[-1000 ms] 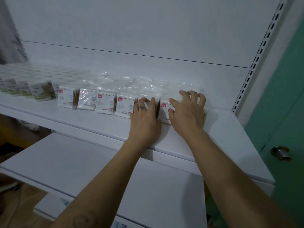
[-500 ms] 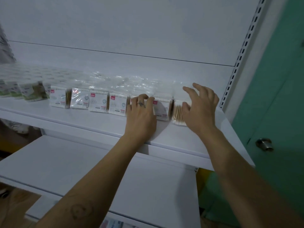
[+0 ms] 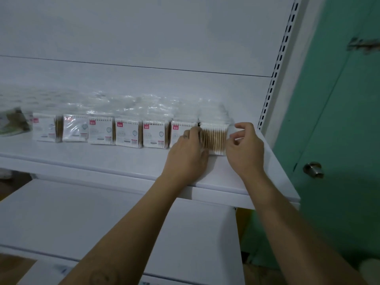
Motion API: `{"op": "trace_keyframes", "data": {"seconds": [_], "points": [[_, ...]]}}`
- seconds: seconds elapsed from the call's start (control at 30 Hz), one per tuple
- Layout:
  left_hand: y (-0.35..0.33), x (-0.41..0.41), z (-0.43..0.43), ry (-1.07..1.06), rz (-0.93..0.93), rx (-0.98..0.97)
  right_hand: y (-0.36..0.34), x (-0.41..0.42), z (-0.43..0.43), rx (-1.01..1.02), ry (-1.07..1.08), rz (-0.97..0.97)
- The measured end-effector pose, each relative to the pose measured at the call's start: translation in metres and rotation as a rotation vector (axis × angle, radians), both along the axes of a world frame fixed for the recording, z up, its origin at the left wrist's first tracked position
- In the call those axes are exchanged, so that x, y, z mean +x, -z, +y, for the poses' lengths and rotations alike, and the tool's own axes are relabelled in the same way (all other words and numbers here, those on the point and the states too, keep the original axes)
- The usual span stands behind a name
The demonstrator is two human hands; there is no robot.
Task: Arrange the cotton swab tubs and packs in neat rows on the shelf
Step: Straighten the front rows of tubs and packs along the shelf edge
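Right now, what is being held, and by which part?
The end cotton swab pack, sticks facing out: the left hand grips its left edge, and the right hand appears to pinch its upper right edge.

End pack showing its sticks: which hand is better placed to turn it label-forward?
The right hand, probably: its fingers curl at the free outer edge of the end pack. The left hand lies over the neighbouring pack.
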State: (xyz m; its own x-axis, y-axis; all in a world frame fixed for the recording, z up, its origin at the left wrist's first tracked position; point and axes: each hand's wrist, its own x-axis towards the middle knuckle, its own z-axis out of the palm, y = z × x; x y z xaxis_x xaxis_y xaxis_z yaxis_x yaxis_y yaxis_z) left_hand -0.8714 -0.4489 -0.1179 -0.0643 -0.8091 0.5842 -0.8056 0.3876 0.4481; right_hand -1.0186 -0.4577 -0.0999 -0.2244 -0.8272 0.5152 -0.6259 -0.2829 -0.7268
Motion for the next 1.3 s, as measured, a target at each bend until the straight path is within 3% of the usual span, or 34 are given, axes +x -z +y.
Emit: {"op": "trace_keyframes", "data": {"seconds": [0.5, 0.8, 0.93, 1.07, 1.2, 1.3], "points": [[0.001, 0.004, 0.007, 0.074, 0.022, -0.072, 0.001, 0.002, -0.002, -0.052, -0.138, -0.049], [-0.001, 0.006, 0.013, 0.101, 0.064, -0.026, 0.004, -0.003, 0.004, -0.093, -0.465, -0.212], [0.002, 0.009, 0.005, 0.096, 0.045, -0.02, 0.007, -0.002, 0.002, -0.176, -0.378, -0.067], [-0.001, 0.016, 0.0, 0.109, 0.185, -0.059, 0.009, -0.003, -0.004, -0.221, -0.234, 0.022], [-0.005, 0.02, 0.002, 0.185, 0.367, 0.11, 0.007, -0.002, 0.0, -0.084, -0.364, -0.015], [-0.006, 0.019, 0.0, 0.18, 0.389, 0.153, 0.004, -0.001, 0.001, -0.058, -0.388, -0.028]]}}
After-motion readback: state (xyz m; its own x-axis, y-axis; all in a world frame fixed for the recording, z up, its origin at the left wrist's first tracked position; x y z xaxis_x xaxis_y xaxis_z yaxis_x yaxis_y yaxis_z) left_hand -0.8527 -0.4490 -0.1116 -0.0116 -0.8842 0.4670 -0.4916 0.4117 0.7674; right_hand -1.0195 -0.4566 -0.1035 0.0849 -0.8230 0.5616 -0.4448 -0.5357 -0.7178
